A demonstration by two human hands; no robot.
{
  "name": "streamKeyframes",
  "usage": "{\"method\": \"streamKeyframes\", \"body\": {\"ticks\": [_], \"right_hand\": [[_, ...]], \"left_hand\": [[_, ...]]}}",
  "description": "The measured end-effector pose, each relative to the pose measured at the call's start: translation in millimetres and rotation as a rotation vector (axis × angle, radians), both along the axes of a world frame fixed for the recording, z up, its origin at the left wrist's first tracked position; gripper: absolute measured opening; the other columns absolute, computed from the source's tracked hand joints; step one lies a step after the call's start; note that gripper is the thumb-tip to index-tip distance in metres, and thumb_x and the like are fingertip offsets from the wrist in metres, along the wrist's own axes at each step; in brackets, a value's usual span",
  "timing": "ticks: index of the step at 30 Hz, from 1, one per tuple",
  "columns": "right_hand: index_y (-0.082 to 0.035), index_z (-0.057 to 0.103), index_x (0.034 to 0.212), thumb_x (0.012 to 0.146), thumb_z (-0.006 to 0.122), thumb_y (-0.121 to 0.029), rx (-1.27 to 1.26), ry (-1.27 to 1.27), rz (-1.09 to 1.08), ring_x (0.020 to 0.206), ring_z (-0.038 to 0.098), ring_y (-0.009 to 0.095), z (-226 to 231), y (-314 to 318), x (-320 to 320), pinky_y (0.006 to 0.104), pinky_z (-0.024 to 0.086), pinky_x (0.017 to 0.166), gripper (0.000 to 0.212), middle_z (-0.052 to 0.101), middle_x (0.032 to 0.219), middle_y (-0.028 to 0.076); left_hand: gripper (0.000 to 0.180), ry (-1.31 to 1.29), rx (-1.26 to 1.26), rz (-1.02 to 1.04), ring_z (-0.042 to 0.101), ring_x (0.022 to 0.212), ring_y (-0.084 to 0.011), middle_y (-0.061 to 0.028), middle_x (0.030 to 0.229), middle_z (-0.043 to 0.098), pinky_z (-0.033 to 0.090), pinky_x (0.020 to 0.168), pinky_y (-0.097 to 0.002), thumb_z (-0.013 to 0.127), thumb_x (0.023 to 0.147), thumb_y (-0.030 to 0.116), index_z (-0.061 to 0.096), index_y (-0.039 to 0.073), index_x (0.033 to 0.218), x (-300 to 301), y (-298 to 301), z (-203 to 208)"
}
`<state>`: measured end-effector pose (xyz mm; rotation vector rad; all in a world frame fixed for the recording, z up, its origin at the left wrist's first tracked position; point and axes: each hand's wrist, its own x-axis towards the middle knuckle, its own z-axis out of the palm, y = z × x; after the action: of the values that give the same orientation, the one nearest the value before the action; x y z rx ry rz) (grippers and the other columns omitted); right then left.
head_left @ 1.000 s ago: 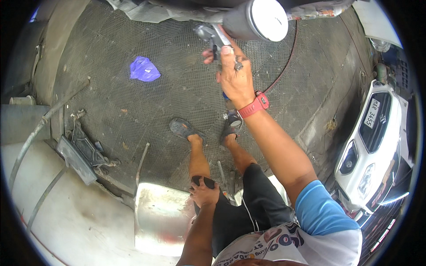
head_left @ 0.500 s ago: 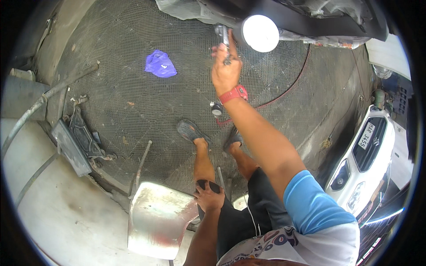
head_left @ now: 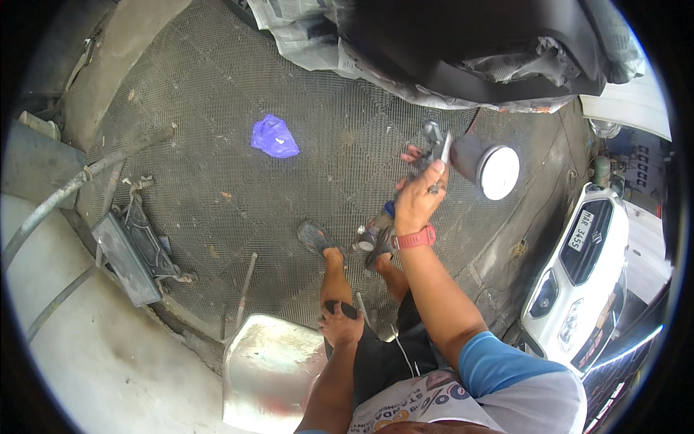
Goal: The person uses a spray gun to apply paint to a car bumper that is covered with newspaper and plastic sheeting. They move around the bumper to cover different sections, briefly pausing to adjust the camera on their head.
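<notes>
My right hand [head_left: 419, 201] is wrapped round the handle of a metal spray gun [head_left: 434, 141], above the mesh floor to the right of my feet. A grey cup with a round white lid [head_left: 500, 172] is attached to the gun, tilted to the right. A hose with a gauge-like round fitting [head_left: 367, 240] hangs below the grip. My left hand [head_left: 341, 325] lies on my left knee with its fingers spread, at the dark hem of my shorts, holding nothing. Ahead of the gun is a black, bumper-like panel [head_left: 463, 32].
Newspaper and plastic sheeting [head_left: 311, 47] edge the panel. A purple plastic bag [head_left: 275, 136] lies on the mat. A worn stool seat [head_left: 271, 369] is at lower left, with a metal stand [head_left: 137, 246] beyond it. A white car [head_left: 578, 275] stands at the right.
My right hand has brought the spray gun back toward me and to the right. The view has shifted, showing more of the black panel. My left hand stays on my knee.
</notes>
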<state>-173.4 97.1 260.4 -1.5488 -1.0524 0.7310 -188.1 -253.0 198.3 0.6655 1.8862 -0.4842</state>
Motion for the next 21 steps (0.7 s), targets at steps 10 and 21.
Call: {"method": "streamKeyframes", "body": {"ticks": [10,21], "right_hand": [[-0.001,0.043,0.162,0.115,0.050,-0.032,-0.040,0.156,0.223,0.086,0.070,0.013,38,82,-113,0.0301,0.057,0.077,0.057,0.076,0.102,0.013],[0.005,0.057,0.138,0.117,0.035,-0.040,-0.024,-0.006,-0.037,0.088,0.074,0.017,104,26,-53,0.0250,0.055,0.050,0.054,0.076,0.108,0.016]], "left_hand": [[0.088,-0.129,0.000,0.024,0.049,0.141,-0.0494,-0.0228,0.166,0.037,0.044,0.116,-0.0577,0.071,0.088,0.067,0.048,0.021,0.159,-40,-1,-6],[0.080,-0.416,0.094,0.672,0.050,0.146,-0.0423,-0.0256,0.156,0.054,0.039,0.121,-0.0483,0.059,0.101,0.064,0.047,0.009,0.158,-114,-81,-37]]}}
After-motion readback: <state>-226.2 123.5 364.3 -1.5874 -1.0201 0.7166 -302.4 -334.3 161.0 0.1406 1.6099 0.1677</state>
